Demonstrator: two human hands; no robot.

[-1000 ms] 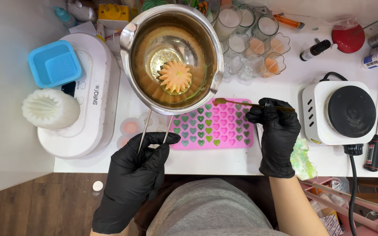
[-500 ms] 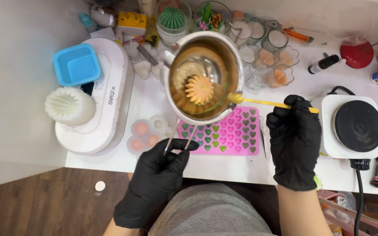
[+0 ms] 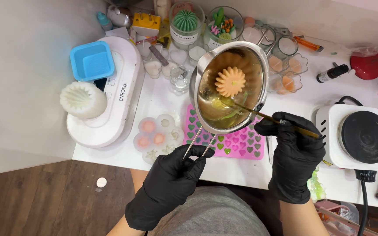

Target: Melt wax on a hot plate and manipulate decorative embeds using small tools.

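Both my hands wear black gloves. My left hand (image 3: 169,181) grips the wire handle of a steel melting pot (image 3: 259,72), held tilted above the table. Inside the pot lies an orange flower-shaped wax piece (image 3: 230,81) with yellowish melted wax pooled at the low side. My right hand (image 3: 295,153) holds a thin stick (image 3: 267,116) whose tip reaches into the melted wax. Under the pot lies a pink silicone mould with heart cavities (image 3: 237,146), some filled green.
A white electric hot plate (image 3: 358,136) stands at the right. At the left a white appliance (image 3: 121,94) carries a blue silicone mould (image 3: 92,60) and a white ribbed mould (image 3: 83,99). A clear round mould (image 3: 158,133), glass jars and candles (image 3: 185,24) crowd the back.
The pot has moved right and tilted more toward me. The stick's tip, before at the rim, now dips into the melted wax. The view shifted left.
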